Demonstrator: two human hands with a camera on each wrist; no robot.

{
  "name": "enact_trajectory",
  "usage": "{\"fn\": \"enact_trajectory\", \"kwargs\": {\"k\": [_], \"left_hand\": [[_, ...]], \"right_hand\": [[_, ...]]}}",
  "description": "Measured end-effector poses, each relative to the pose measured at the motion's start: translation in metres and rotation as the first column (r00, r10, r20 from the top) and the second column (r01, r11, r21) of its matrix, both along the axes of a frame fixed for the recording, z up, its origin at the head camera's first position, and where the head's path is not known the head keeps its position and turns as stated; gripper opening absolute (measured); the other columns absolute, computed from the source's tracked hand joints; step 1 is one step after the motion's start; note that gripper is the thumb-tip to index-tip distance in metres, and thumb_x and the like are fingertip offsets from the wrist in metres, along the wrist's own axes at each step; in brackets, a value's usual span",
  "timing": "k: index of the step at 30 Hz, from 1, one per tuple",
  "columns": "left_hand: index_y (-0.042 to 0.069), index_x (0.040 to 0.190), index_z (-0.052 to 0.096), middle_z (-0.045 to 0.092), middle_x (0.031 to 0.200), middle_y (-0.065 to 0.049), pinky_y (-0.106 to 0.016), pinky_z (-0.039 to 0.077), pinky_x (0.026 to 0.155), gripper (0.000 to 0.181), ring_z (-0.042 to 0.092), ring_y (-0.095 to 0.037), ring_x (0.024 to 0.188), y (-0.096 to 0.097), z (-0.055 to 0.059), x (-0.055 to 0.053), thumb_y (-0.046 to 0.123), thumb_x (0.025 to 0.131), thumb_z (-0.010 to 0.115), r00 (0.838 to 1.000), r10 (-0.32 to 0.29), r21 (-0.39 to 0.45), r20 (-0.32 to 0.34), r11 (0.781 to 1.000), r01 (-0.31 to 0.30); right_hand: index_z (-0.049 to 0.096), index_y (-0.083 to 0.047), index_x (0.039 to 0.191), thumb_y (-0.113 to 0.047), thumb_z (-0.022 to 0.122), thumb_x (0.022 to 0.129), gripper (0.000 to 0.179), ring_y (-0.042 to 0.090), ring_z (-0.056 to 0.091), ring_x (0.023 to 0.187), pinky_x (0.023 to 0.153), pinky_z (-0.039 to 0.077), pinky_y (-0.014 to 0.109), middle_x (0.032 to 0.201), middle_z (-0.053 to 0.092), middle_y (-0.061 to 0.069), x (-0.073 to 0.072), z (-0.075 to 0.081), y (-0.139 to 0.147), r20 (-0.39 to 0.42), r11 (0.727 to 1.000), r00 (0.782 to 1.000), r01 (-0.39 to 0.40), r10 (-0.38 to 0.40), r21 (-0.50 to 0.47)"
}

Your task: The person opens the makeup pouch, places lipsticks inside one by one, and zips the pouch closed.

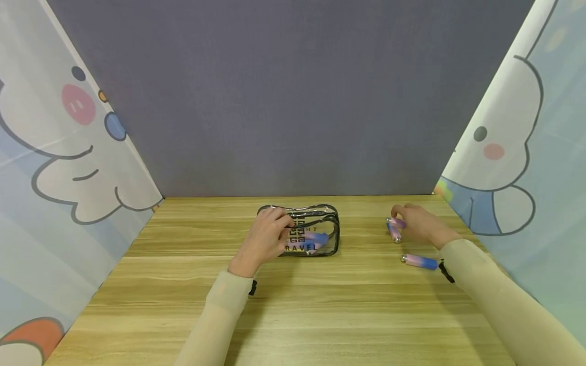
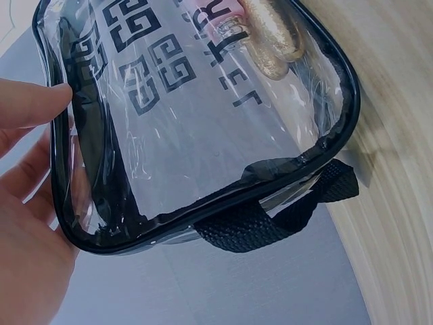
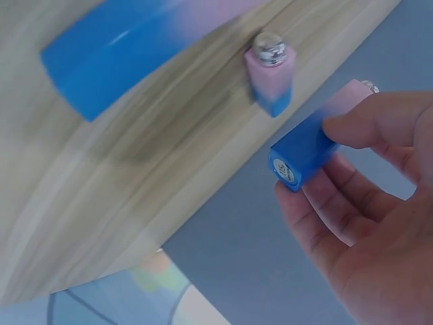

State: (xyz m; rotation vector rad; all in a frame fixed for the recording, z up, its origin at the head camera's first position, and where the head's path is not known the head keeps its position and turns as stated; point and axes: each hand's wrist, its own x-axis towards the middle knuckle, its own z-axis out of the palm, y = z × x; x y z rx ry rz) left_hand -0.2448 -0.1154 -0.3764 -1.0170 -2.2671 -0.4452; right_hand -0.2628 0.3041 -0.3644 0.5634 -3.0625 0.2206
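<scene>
My left hand (image 1: 264, 235) holds the upper edge of a clear zip pouch (image 2: 203, 135) with black trim and black lettering, its thumb in front and fingers behind in the left wrist view. Several pink-and-blue tubes (image 1: 315, 240) show through the pouch's front wall. Over at the right, my right hand (image 1: 420, 224) pinches a pink-to-blue lipstick tube (image 3: 308, 142) between thumb and fingers, its round label facing outward. A second lipstick tube (image 3: 272, 78) lies on the table just below it. A third lipstick tube (image 1: 420, 262) lies closer to me, near the right sleeve.
The wooden table (image 1: 320, 315) ends at a dark grey panel (image 1: 297, 101) behind the pouch. Cartoon-printed curtains (image 1: 508, 152) stand along the left and right sides. A black strap handle (image 2: 250, 227) sticks out from the pouch's end.
</scene>
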Motion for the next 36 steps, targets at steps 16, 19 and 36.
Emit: {"fn": "enact_trajectory", "kwargs": {"k": [16, 19, 36], "left_hand": [[0.009, 0.093, 0.075, 0.067, 0.098, -0.005, -0.044, 0.051, 0.091, 0.020, 0.063, -0.026, 0.094, -0.001, -0.001, -0.001, -0.008, 0.084, 0.069, 1.000, -0.007, 0.004, -0.004, 1.000, 0.007], [0.008, 0.093, 0.074, 0.067, 0.098, -0.005, -0.044, 0.051, 0.092, 0.018, 0.063, -0.026, 0.094, 0.000, -0.001, 0.000, -0.007, 0.084, 0.070, 1.000, 0.002, 0.003, 0.001, 1.000, -0.002], [0.011, 0.093, 0.074, 0.067, 0.099, -0.004, -0.044, 0.050, 0.093, 0.017, 0.062, -0.025, 0.095, 0.000, -0.001, -0.001, -0.005, 0.087, 0.071, 1.000, 0.011, 0.002, 0.019, 1.000, -0.011]], "right_hand": [[0.062, -0.006, 0.114, 0.012, 0.064, 0.073, 0.045, 0.037, 0.065, 0.091, 0.077, 0.053, 0.054, 0.102, 0.064, 0.017, 0.007, 0.012, -0.037, -0.092, 0.994, 0.990, -0.109, 0.109, -0.005], [0.063, -0.007, 0.115, 0.013, 0.061, 0.074, 0.045, 0.035, 0.064, 0.091, 0.075, 0.053, 0.051, 0.105, 0.064, 0.017, 0.008, 0.012, -0.042, -0.101, 0.992, 0.987, -0.128, 0.126, -0.006], [0.065, -0.009, 0.116, 0.011, 0.062, 0.080, 0.041, 0.030, 0.064, 0.093, 0.073, 0.054, 0.044, 0.101, 0.063, 0.008, 0.022, 0.020, -0.066, -0.161, 0.976, 0.964, -0.217, 0.210, -0.029]]}}
